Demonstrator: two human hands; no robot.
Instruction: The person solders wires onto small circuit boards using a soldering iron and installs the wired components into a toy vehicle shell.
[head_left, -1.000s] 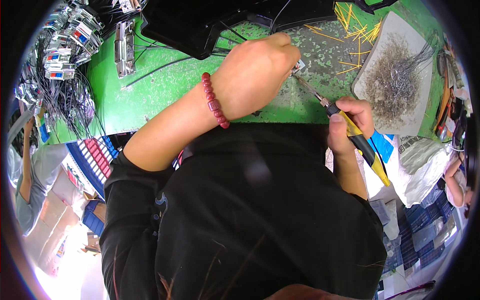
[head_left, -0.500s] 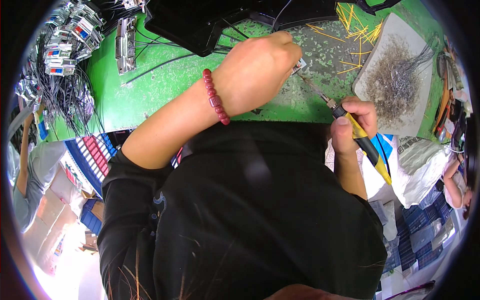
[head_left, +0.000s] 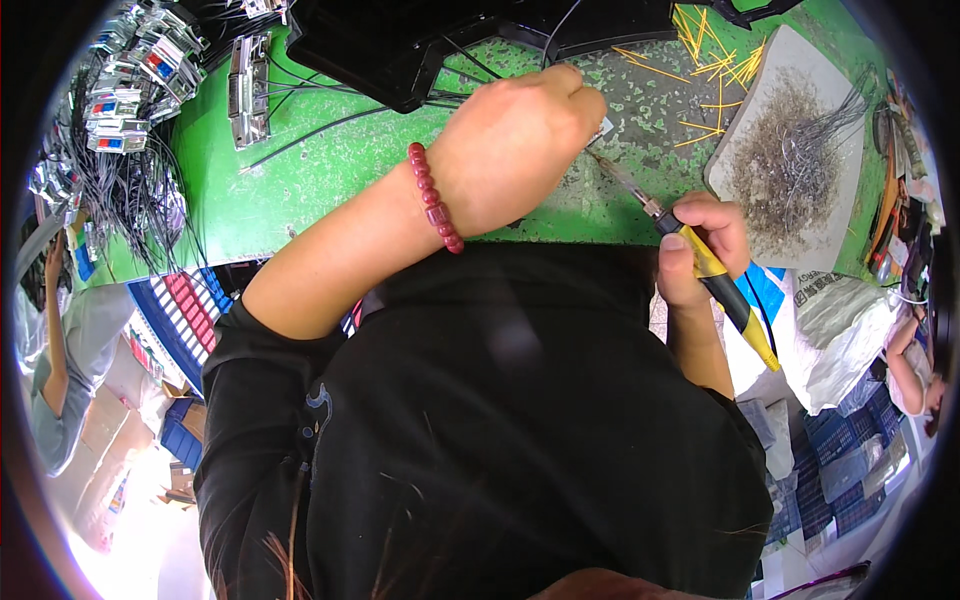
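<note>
My right hand (head_left: 706, 245) is closed around a yellow and black soldering iron (head_left: 712, 265), its thin tip slanting up and left. That tip reaches just below a small metal piece (head_left: 603, 128) showing at the edge of my left hand (head_left: 520, 145). Curled over the green table, the left hand shows me its back and hides most of its fingers. Whatever they grip is mostly covered, though the small bright piece sticks out on their right. Dark wires (head_left: 330, 127) run from under this hand toward a metal connector row (head_left: 249, 90) at the left.
Silver connectors with black wires (head_left: 120, 120) are heaped at the far left. A black case (head_left: 390, 45) stands at the back. Yellow sticks (head_left: 735, 68) lie scattered beside a pale board (head_left: 850, 190) bearing dark residue and thin wires. Other people's arms (head_left: 55, 330) show at both sides.
The soldering iron and my right hand have shifted slightly left. My left hand has barely moved. At the far left, another person's arm has changed position.
</note>
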